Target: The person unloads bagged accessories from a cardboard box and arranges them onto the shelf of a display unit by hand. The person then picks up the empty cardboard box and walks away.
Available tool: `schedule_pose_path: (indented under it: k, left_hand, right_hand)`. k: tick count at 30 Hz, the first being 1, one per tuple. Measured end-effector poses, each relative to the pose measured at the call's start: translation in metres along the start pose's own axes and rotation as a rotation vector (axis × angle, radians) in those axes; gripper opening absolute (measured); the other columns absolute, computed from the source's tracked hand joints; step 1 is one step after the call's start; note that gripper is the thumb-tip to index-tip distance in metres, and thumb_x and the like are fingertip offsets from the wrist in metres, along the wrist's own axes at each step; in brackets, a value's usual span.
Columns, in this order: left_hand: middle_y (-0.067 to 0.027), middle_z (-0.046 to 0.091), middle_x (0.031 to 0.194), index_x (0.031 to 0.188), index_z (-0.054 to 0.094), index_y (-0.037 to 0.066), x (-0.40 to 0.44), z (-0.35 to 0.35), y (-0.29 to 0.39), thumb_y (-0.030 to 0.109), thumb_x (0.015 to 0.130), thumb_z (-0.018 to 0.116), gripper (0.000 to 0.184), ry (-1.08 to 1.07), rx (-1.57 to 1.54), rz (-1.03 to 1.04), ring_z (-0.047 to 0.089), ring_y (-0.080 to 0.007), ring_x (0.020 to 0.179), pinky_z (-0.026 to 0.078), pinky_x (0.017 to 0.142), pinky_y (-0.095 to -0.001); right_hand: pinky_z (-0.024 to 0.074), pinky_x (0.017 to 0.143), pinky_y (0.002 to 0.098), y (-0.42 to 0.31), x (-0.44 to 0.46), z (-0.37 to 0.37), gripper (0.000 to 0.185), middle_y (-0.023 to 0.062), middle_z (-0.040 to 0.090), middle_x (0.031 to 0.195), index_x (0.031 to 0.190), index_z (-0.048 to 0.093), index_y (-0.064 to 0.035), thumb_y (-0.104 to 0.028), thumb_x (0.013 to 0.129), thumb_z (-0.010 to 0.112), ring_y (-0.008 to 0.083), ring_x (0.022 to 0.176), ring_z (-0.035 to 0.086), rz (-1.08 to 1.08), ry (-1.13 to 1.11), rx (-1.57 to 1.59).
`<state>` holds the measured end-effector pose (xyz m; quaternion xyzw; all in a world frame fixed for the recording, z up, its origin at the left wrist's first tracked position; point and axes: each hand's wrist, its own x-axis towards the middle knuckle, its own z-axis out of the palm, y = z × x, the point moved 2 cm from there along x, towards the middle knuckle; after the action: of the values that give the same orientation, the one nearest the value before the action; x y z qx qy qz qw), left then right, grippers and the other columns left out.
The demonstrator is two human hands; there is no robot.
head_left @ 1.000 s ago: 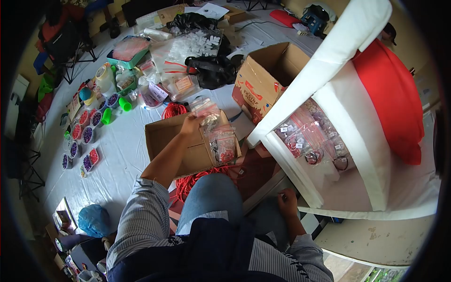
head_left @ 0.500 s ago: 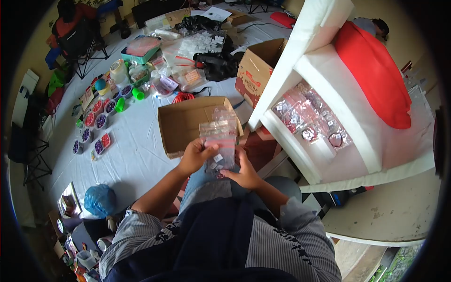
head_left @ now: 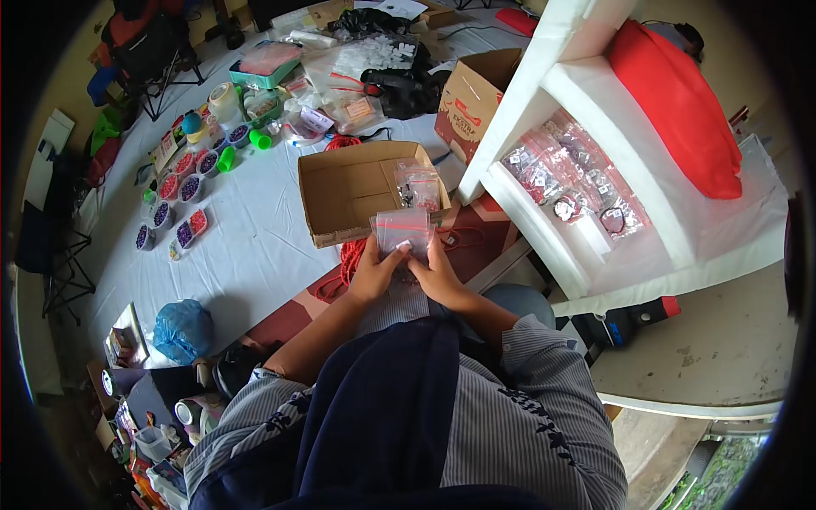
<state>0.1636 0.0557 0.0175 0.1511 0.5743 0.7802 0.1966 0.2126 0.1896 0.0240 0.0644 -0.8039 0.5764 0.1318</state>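
Note:
Both of my hands hold a clear zip bag with a red strip along its top, in front of my body. My left hand grips the bag's left side, its thumb pressed over the lower middle near a small white tag. Closed on the right side is my right hand, thumb also on the front. The lower part of the bag is hidden by my fingers. Just beyond stands an open cardboard box, with several small clear bags at its right end.
Several tubs of purple and red beads sit on the left of the pale cloth. A white shelf at right holds packed bags. Red cord lies beside the box, and a blue plastic bag at lower left.
The held bags have come lower and closer to my body, and both thumbs now meet on the front. Several small bags now show in the box's right end.

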Motion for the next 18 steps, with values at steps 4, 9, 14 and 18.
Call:
schedule_pose_path:
  k: [4, 9, 14, 18]
  left_hand:
    - [-0.0079, 0.054, 0.109, 0.120, 0.039, 0.000, -0.002, -0.004, 0.002, 0.010, 0.086, 0.061, 0.041, -0.013, -0.098, 0.055, 0.054, -0.0142, 0.098, 0.044, 0.085, -0.0278]
    - [-0.0096, 0.053, 0.110, 0.121, 0.036, -0.001, -0.011, -0.005, -0.003, 0.007, 0.083, 0.063, 0.047, -0.013, 0.206, 0.117, 0.052, -0.0164, 0.104, 0.042, 0.089, -0.0293]
    - [-0.0084, 0.053, 0.112, 0.124, 0.035, 0.000, 0.007, 0.008, -0.007, 0.005, 0.085, 0.059, 0.046, -0.045, 0.093, 0.007, 0.052, -0.0160, 0.104, 0.040, 0.092, -0.0294]
    - [-0.0080, 0.054, 0.110, 0.125, 0.037, 0.000, 0.030, 0.052, 0.015, 0.004, 0.085, 0.059, 0.045, -0.198, 0.032, 0.035, 0.052, -0.0155, 0.102, 0.040, 0.091, -0.0287]
  right_hand:
    - [0.0327, 0.099, 0.0332, 0.001, -0.006, -0.001, 0.067, 0.0138, 0.041, 0.124, 0.131, 0.028, -0.0016, -0.002, 0.076, 0.066, 0.0207, 0.117, 0.040, 0.056, -0.033, 0.049]
    - [0.0351, 0.097, 0.0347, -0.008, -0.010, -0.005, 0.074, 0.0157, 0.045, 0.119, 0.129, 0.031, -0.0006, -0.008, 0.067, 0.071, 0.0265, 0.114, 0.044, 0.004, -0.089, 0.026]
    - [0.0342, 0.098, 0.0314, 0.005, -0.006, -0.016, 0.070, 0.0130, 0.043, 0.124, 0.130, 0.031, -0.0009, 0.000, 0.070, 0.065, 0.0194, 0.119, 0.040, 0.136, -0.039, 0.294]
    - [0.0419, 0.090, 0.0293, 0.003, -0.007, -0.054, 0.051, 0.0074, 0.052, 0.114, 0.124, 0.039, -0.0015, 0.000, 0.078, 0.060, 0.0138, 0.106, 0.050, 0.225, 0.114, 0.506]
